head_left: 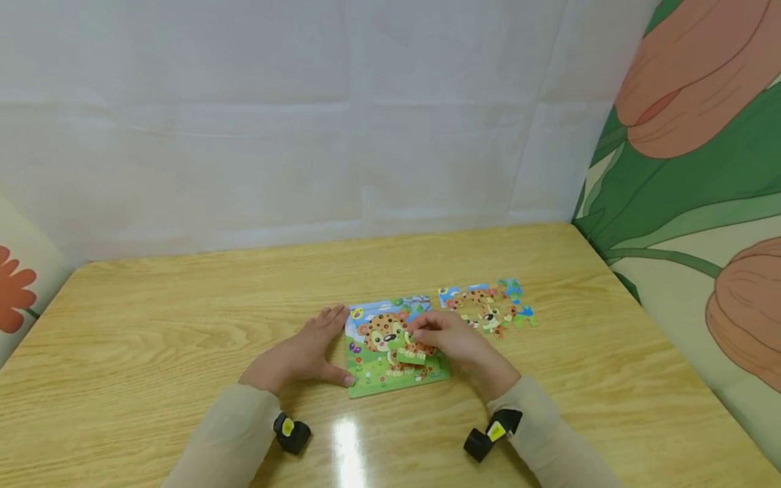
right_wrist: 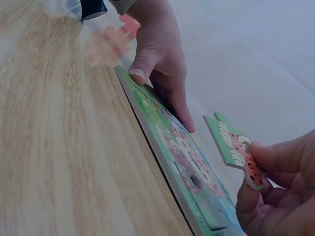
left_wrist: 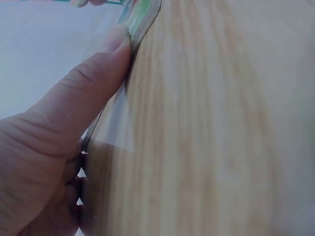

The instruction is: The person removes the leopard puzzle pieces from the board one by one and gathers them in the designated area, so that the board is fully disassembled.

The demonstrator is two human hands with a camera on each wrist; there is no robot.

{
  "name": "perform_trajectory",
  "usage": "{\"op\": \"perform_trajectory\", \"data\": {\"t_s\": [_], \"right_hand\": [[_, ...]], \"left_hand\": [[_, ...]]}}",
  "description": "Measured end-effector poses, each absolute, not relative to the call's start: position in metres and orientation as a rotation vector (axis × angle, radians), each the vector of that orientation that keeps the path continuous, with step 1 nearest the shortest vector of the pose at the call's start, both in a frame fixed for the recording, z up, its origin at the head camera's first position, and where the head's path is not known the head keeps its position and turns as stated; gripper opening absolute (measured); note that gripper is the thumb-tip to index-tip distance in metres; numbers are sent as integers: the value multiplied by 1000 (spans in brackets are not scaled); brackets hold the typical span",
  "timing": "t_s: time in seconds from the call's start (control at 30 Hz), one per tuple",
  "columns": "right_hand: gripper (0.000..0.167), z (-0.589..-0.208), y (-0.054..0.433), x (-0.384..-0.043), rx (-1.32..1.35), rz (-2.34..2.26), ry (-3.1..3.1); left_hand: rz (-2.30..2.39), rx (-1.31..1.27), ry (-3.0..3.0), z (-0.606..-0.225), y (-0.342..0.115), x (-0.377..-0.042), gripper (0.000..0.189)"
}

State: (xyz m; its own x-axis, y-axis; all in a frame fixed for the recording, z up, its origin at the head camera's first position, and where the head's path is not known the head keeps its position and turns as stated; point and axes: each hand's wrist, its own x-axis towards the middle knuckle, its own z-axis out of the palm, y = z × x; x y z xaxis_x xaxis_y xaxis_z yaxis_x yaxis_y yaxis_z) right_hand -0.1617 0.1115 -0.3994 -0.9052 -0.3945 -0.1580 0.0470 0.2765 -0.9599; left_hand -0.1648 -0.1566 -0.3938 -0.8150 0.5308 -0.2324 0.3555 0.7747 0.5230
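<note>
A flat puzzle board (head_left: 372,379) printed with a spotted leopard cub on grass lies on the wooden table. My left hand (head_left: 308,349) rests along its left side, fingers extended toward the upper corner; the thumb (left_wrist: 98,69) presses the lower edge. Above the board's right half, my right hand (head_left: 460,342) pinches a green and orange spotted puzzle piece (right_wrist: 236,147) between thumb and fingers. That piece is held apart from the board in the right wrist view. Part of the board's right side is hidden behind the right hand.
Right of the board, several joined puzzle pieces (head_left: 488,295) form part of another leopard picture with a jagged outline. A white cloth (head_left: 274,135) hangs behind the wooden table (head_left: 152,352). Flower-patterned panels (head_left: 683,203) border the table at the sides.
</note>
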Motion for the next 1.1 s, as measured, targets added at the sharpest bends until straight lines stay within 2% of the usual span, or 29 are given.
{"op": "perform_trajectory", "data": {"t_s": [0.6, 1.1], "right_hand": [[17, -394, 146, -160, -481, -1591, 2207], [19, -396, 179, -159, -496, -1529, 2242]], "left_hand": [[656, 681, 2613, -395, -159, -166, 120], [662, 680, 2612, -394, -160, -165, 119]]}}
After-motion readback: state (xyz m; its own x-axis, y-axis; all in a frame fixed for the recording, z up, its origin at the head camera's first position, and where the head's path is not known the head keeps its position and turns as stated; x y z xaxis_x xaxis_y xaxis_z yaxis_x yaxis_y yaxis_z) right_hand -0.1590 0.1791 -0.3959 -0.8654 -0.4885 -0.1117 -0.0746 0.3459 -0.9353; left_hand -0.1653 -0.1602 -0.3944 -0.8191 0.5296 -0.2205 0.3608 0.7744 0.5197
